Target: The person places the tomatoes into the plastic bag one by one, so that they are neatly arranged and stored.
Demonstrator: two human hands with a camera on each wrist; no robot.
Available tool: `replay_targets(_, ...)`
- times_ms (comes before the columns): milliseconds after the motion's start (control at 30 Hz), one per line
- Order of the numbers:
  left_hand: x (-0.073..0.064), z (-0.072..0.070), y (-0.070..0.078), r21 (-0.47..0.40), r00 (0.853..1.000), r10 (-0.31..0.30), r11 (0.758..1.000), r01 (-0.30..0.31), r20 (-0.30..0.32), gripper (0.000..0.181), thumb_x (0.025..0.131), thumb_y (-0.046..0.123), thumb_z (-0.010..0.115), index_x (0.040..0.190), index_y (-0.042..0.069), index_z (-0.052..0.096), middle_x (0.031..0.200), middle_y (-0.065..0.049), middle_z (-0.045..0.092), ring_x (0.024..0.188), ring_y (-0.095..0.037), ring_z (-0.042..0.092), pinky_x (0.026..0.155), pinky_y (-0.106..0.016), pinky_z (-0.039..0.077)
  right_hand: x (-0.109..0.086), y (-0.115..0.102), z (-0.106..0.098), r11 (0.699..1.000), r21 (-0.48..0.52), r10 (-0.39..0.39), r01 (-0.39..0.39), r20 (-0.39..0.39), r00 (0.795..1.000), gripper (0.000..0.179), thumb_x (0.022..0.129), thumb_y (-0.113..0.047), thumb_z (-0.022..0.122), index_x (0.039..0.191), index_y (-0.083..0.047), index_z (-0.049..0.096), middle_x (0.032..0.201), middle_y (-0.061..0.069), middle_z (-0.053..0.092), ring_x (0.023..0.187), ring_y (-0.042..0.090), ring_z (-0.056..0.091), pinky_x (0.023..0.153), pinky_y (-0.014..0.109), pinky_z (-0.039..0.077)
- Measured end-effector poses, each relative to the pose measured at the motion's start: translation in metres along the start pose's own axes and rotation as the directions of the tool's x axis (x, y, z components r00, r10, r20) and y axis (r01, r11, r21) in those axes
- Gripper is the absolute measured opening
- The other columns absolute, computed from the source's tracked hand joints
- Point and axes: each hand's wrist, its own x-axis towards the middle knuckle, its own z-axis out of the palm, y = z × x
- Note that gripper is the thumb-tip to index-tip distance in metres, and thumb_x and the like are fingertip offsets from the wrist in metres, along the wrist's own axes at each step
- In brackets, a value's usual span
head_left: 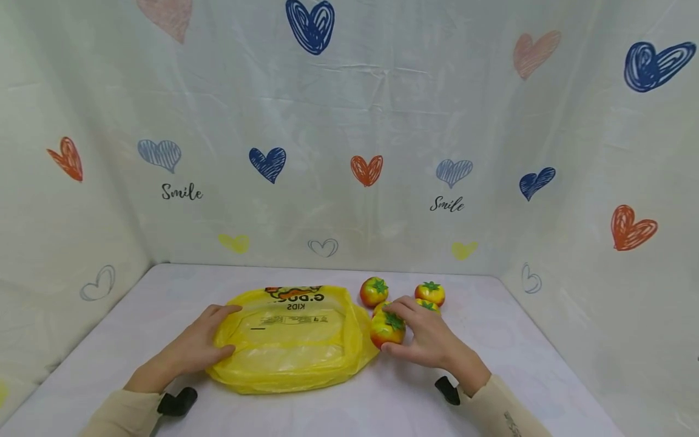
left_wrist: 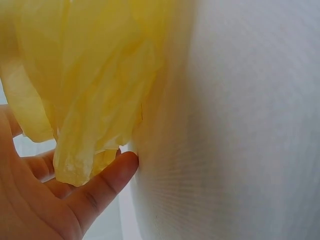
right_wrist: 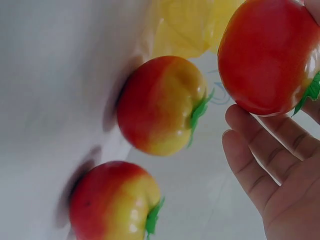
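Observation:
A yellow translucent plastic bag [head_left: 289, 337] with printed lettering lies puffed out on the table. My left hand [head_left: 199, 340] is at its left edge, thumb and fingers spread along the side; in the left wrist view the crumpled bag edge [left_wrist: 100, 115] hangs between the parted thumb and fingers. Just off the bag's right end, my right hand [head_left: 423, 334] grips a red-and-yellow tomato [head_left: 386, 332] with a green leafy top, held between thumb and fingers. In the right wrist view this held tomato [right_wrist: 267, 57] appears lifted clear of the table.
Behind the right hand sit several more tomatoes, one at the back left [head_left: 374, 292] and another tomato [head_left: 430, 292] at the back right. Some are partly hidden by the hand. The white table [head_left: 180, 279] meets a heart-printed curtain [head_left: 404, 212] at back and sides.

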Motion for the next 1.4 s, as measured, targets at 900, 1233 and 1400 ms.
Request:
replay_targets(900,-0.001,-0.005,0.009,-0.006,0.999,-0.013,1.0,0.013,0.031,0.07,0.075,0.021,0.073,0.137,0.007,0.044,0.126,-0.019,0.045,0.11,-0.037,0.051,0.091,-0.06,0.043,0.089,-0.059,0.02,0.993,0.037,-0.119,0.115,0.123,0.985,0.063,0.083,-0.061,0.058,0.132,-0.023,0.053,0.122,-0.007,0.05,0.097,0.009,0.052,0.083,0.028,0.05)
replay_targets(1233,0.001,-0.004,0.007,0.009,0.999,-0.016,1.0,0.016,0.028,0.07,0.076,0.02,0.073,0.138,0.007,0.043,0.128,-0.02,0.043,0.111,-0.037,0.051,0.092,-0.06,0.043,0.127,-0.091,0.037,0.991,0.055,-0.134,0.124,0.264,0.955,0.061,0.082,-0.06,0.059,0.132,-0.027,0.051,0.123,-0.01,0.048,0.093,0.006,0.05,0.081,0.021,0.048)
replay_targets(1400,0.001,-0.004,0.008,0.008,0.999,-0.021,1.0,0.021,0.033,0.07,0.075,0.019,0.073,0.137,0.007,0.044,0.128,-0.019,0.044,0.111,-0.036,0.051,0.093,-0.06,0.043,0.143,-0.106,0.047,0.991,0.075,-0.132,0.114,0.327,0.936,0.063,0.081,-0.06,0.06,0.134,-0.026,0.05,0.12,-0.01,0.048,0.092,0.005,0.05,0.082,0.021,0.047)
